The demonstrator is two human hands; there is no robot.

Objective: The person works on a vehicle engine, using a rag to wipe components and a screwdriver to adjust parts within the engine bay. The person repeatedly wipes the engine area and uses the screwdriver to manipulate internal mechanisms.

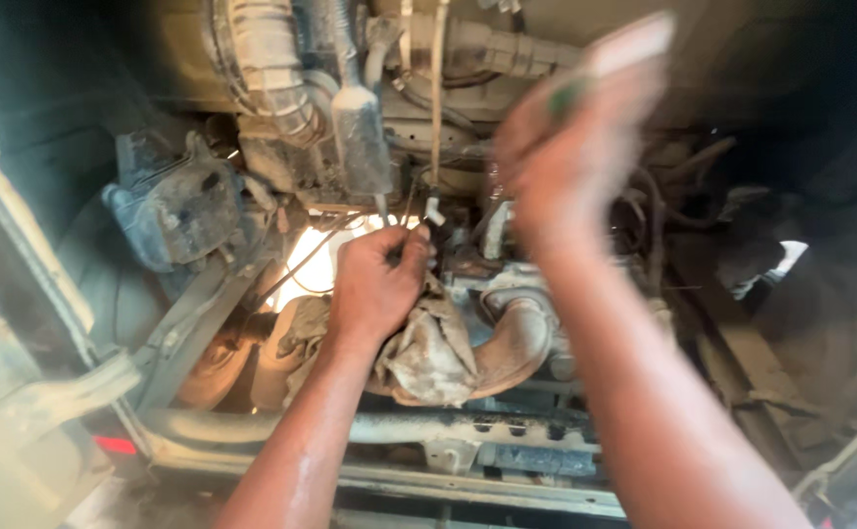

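Left hand (377,284) closed, fingers pinched on a small fitting (435,212) at the lower end of a thin upright tube (437,98), deep in the engine bay. A dirty rag (428,348) lies bunched under that hand, draped on a curved metal pipe (516,338). Right hand (561,157) raised and blurred, wrapped around a pale flat object with a green part (619,54); its kind cannot be told. A dusty ribbed hose (267,73) sits upper left, a blue-grey housing (178,206) well left, and a frame rail (399,428) crosses below.
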